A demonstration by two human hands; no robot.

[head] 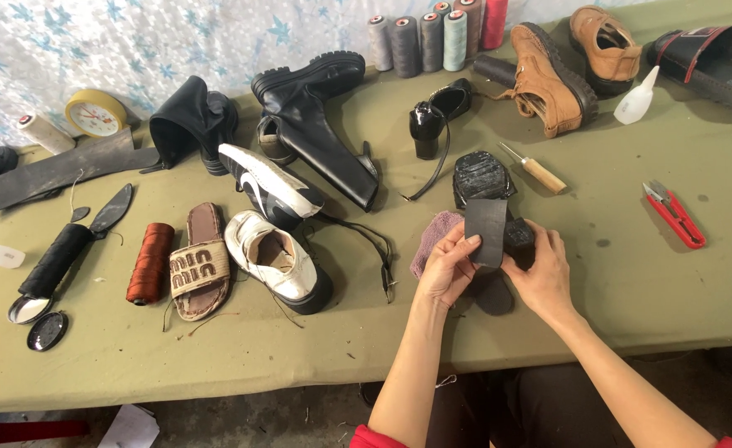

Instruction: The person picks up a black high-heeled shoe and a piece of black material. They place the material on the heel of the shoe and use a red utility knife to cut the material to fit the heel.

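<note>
My left hand pinches a flat dark grey rubber sole piece and presses it against the underside of a black shoe turned sole up. My right hand grips the shoe's black block heel from the right. A pink cloth lies under my left hand on the olive table cover. Both wrists reach in from the table's near edge.
A wooden-handled awl and red thread snips lie to the right, with a white glue bottle and tan shoes behind. White sneakers, a black boot, a sandal, thread spools and a knife fill the left.
</note>
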